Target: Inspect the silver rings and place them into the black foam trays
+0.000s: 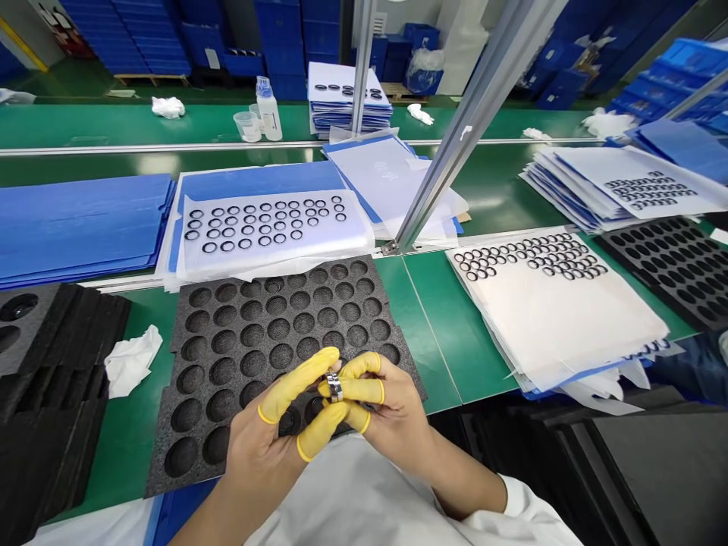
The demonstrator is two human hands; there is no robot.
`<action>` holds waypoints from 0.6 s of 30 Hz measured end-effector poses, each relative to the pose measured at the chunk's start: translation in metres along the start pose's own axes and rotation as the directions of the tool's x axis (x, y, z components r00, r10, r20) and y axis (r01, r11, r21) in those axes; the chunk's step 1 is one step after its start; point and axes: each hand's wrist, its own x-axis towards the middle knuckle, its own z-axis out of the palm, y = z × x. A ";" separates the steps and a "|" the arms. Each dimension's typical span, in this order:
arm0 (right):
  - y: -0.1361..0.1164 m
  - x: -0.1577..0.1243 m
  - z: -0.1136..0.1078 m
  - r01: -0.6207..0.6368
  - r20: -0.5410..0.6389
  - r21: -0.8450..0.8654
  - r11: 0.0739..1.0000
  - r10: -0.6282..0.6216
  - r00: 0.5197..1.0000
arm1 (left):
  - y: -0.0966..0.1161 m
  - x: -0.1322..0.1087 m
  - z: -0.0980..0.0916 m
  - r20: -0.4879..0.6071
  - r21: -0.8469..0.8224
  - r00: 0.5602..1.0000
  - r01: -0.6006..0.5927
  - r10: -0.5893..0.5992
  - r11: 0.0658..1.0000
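Observation:
My left hand (284,413) and my right hand (381,398), both in yellow finger cots, meet over the near part of a black foam tray (265,398). Between their fingertips is a small shiny metal ring (334,387), pinched from both sides. The tray has rows of round pockets; most look bare, while a few near my hands hold dark round pieces, partly hidden by my fingers. Beyond the tray, a white sheet (255,262) carries rows of black-rimmed rings (265,218). To the right, more rings (546,254) lie on a stack of white sheets (569,318).
A slanted metal post (449,152) rises from the green bench (432,341). Stacked black foam (62,425) and a crumpled tissue (133,360) are at left. Blue sheets (85,224) lie behind them. A bottle (268,110) and plastic cups (247,125) stand farther back.

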 end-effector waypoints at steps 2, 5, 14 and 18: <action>-0.005 0.002 -0.005 -0.137 0.104 0.090 0.986 0.128 0.986 | 0.001 0.001 0.000 0.010 -0.003 1.000 -0.008 0.008 1.000; -0.010 0.005 -0.012 -0.255 0.233 0.200 0.946 0.207 0.950 | 0.001 0.003 0.000 0.008 -0.005 0.998 -0.059 0.059 0.998; -0.012 0.010 -0.004 -0.206 0.060 0.150 0.967 0.199 0.978 | -0.006 0.002 0.001 0.052 0.069 0.984 -0.173 0.169 0.983; -0.013 0.009 -0.004 -0.153 0.013 0.107 0.982 0.153 0.988 | -0.008 -0.003 -0.001 0.022 0.003 0.999 -0.045 0.045 0.999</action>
